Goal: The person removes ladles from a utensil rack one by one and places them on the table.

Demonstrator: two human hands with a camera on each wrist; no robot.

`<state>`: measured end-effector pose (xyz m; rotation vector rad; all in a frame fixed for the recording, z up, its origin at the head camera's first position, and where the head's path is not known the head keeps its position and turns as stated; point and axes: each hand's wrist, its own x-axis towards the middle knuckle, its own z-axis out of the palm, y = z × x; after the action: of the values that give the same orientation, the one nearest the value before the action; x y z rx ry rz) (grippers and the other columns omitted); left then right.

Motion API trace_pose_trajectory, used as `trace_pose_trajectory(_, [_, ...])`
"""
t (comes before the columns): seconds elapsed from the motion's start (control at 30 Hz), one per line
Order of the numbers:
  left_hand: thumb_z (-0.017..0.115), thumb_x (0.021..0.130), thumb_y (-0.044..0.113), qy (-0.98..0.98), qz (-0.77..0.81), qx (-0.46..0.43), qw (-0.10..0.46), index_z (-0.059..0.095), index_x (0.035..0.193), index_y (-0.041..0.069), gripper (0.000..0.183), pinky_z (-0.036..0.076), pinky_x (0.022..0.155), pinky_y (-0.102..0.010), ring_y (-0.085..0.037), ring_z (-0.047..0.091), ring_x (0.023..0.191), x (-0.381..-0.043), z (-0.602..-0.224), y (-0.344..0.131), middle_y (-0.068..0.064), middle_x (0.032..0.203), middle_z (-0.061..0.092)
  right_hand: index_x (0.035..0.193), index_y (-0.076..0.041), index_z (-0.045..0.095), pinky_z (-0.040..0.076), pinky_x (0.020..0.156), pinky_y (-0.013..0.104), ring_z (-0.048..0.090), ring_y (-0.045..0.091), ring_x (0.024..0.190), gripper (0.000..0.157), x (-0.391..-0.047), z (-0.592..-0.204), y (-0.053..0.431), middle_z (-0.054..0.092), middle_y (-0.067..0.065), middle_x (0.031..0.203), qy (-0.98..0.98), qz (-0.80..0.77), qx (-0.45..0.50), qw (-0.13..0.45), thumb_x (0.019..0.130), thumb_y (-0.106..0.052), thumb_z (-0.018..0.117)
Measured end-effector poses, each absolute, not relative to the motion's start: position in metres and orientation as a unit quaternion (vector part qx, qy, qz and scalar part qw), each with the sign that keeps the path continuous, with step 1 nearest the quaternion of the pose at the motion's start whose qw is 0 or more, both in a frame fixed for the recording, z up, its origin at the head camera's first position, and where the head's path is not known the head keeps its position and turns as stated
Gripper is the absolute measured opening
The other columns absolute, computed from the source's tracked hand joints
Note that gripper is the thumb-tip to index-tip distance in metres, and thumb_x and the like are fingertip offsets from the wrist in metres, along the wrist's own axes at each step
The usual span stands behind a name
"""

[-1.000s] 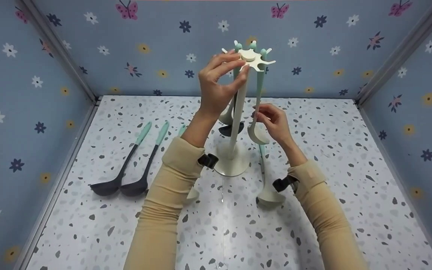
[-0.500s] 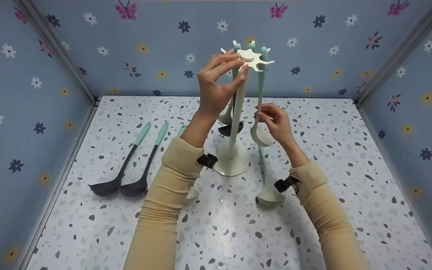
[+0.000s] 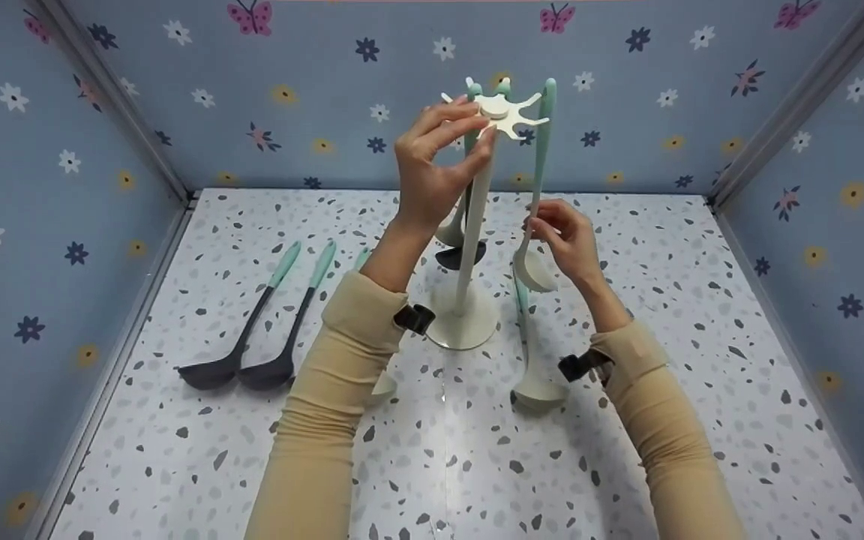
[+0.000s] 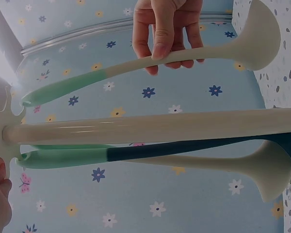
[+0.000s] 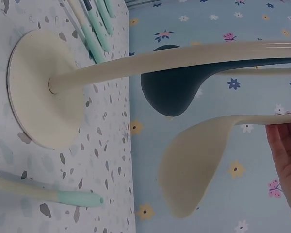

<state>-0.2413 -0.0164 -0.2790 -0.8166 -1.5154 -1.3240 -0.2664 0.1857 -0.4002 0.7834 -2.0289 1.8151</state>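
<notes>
My left hand [image 3: 439, 161] grips the rim of the white hook disc [image 3: 509, 118] that tops a cream ladle stand [image 3: 475, 225]. To the stand's right, my right hand [image 3: 571, 238] pinches the shaft of a cream ladle [image 4: 254, 41] with a mint-green handle, fingers on one side and thumb on the other. That ladle hangs nearly upright, bowl down. Its handle end is right at the disc's prongs in the left wrist view. On the far side of the stand hang a dark ladle [image 5: 169, 90] and another cream ladle [image 4: 269, 170].
Two dark ladles [image 3: 211, 373] with mint handles lie side by side on the speckled table [image 3: 432, 465] at left. A cream ladle [image 3: 541, 394] lies right of the round base [image 3: 481, 328]. Another cream ladle [image 3: 385, 388] is mostly hidden under my left arm. Flowered panels [image 3: 627, 97] enclose the table.
My right hand has moved right and slightly up with the cream ladle, and its handle end has come out of the disc's slot. The left hand keeps its hold on the disc.
</notes>
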Motion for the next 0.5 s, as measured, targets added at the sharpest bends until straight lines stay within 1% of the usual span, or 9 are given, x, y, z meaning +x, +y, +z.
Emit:
trace_pose_trajectory(0.13, [0.066,0.069,-0.009,-0.611,-0.54,-0.339,0.47,0.066,0.079,-0.011,0.01,0.042,0.089,-0.031,-0.036,0.057,0.093,-0.243,-0.279,-0.016,-0.024,0.084,0.062,0.095,0.019,0.052,0.052,0.066,0.031,0.059,0.029,0.074,0.014,-0.265,-0.4,0.194,0.054,0.032,0.083,-0.717,0.628,0.26,0.157,0.082,0.013,0.052])
trace_pose_trajectory(0.27, [0.066,0.069,-0.009,-0.608,-0.539,-0.341,0.473,0.066,0.078,-0.011,0.01,0.042,0.088,-0.031,-0.032,0.058,0.094,-0.244,-0.28,-0.015,-0.024,0.083,0.062,0.095,0.018,0.053,0.052,0.066,0.032,0.059,0.031,0.075,0.015,-0.261,-0.401,0.204,0.056,0.029,0.084,-0.743,0.608,0.232,0.156,0.083,0.01,0.054])
trace_pose_trajectory(0.37, [0.066,0.069,-0.009,-0.604,-0.542,-0.343,0.473,0.065,0.078,-0.012,0.009,0.042,0.088,-0.032,-0.036,0.057,0.093,-0.244,-0.28,-0.015,-0.025,0.083,0.061,0.096,0.018,0.054,0.052,0.066,0.032,0.057,0.036,0.076,0.017,-0.259,-0.403,0.211,0.057,0.028,0.085,-0.764,0.591,0.21,0.155,0.083,0.008,0.055])
trace_pose_trajectory(0.5, [0.066,0.069,-0.009,-0.602,-0.546,-0.342,0.471,0.065,0.078,-0.012,0.009,0.042,0.088,-0.031,-0.041,0.056,0.091,-0.243,-0.279,-0.016,-0.025,0.083,0.061,0.096,0.016,0.055,0.052,0.064,0.032,0.057,0.037,0.075,0.017,-0.26,-0.413,0.222,0.058,0.027,0.084,-0.785,0.573,0.177,0.156,0.082,0.006,0.057])
